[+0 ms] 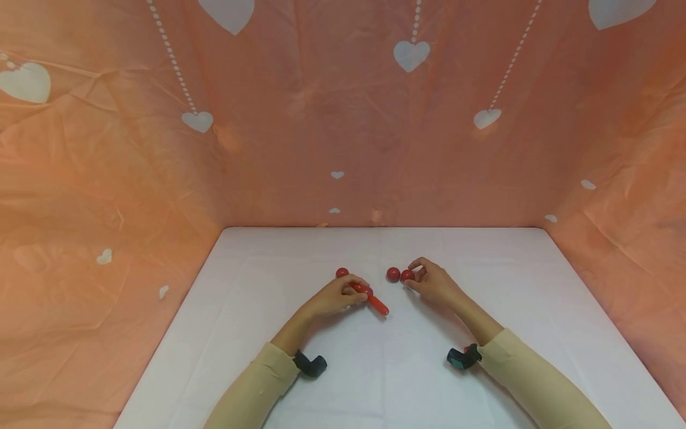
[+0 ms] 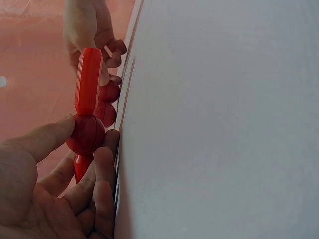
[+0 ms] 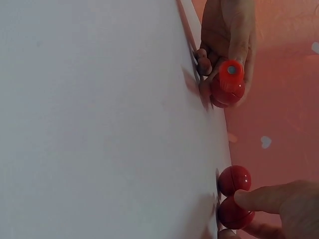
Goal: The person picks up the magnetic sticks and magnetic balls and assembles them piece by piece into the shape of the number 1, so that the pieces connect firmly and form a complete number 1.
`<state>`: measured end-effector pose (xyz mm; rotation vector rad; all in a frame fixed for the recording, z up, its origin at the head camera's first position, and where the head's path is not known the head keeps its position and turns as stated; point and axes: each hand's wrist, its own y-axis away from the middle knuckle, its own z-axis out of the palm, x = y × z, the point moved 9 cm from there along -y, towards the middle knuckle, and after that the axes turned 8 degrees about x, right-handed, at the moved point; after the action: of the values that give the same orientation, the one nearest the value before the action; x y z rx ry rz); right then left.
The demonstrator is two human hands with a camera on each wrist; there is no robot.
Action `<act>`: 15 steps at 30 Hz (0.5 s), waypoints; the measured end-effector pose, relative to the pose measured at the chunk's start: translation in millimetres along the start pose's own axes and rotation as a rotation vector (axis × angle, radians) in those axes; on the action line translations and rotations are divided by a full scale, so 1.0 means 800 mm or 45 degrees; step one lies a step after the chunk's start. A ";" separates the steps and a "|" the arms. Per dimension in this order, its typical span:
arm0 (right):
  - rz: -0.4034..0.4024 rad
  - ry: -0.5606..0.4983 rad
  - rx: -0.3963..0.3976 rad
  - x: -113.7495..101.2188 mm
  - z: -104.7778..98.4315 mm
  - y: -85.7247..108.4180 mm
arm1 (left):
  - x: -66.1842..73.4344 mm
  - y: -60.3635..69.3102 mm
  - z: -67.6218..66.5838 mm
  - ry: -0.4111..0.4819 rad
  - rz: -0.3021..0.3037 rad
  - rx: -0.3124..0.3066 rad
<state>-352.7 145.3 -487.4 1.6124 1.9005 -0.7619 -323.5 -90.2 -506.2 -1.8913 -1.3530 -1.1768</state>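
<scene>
Two red balls [image 1: 393, 274] sit side by side, just right of and below the frame's centre, your right hand [image 1: 435, 286] pinching the rightmost ball [image 1: 405, 274]. Left of them, your left hand [image 1: 336, 296] grips a red stick [image 1: 379, 305] (a ball sits along its length) over the white surface [image 1: 396, 381].
</scene>
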 end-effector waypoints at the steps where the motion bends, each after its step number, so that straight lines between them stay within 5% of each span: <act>1: 0.000 0.004 0.001 0.001 0.000 0.000 | 0.000 0.000 0.000 -0.003 0.001 -0.001; 15: 0.037 0.004 -0.027 0.005 -0.002 0.008 | -0.002 0.000 0.000 0.002 -0.010 0.002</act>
<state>-347.2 150.1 -489.3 1.6260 1.8767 -0.7254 -324.1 -91.1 -507.2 -1.8850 -1.3611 -1.1806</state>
